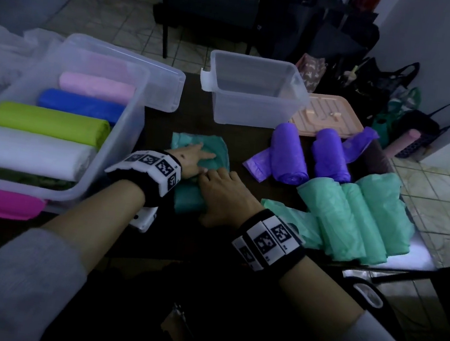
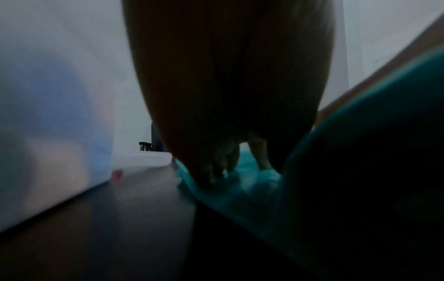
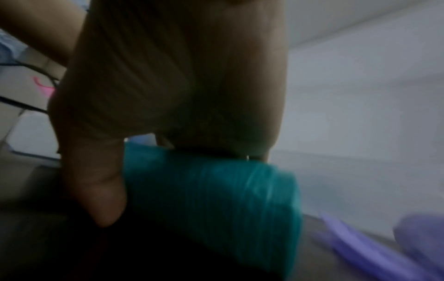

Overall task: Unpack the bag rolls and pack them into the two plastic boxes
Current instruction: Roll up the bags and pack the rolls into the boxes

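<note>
Teal bag roll (image 1: 189, 198) lies on the table (image 1: 195, 122) between both hands. Left hand (image 1: 191, 157) presses flat, fingers straight, on its loose tail; right hand (image 3: 168, 95) curls over the rolled part, seemingly gripping it, though that view is blurred. Step: re-rolling. Next: tighten, then lift into the empty box (image 1: 251, 108); the left box (image 1: 128, 118) looks nearly full.

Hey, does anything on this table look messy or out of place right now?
Yes. The purple rolls and light green rolls on the right lie loose with tails trailing. The teal roll is partly unrolled, its sheet under the left hand; the right hand grips it. The far box holds nothing.
</note>
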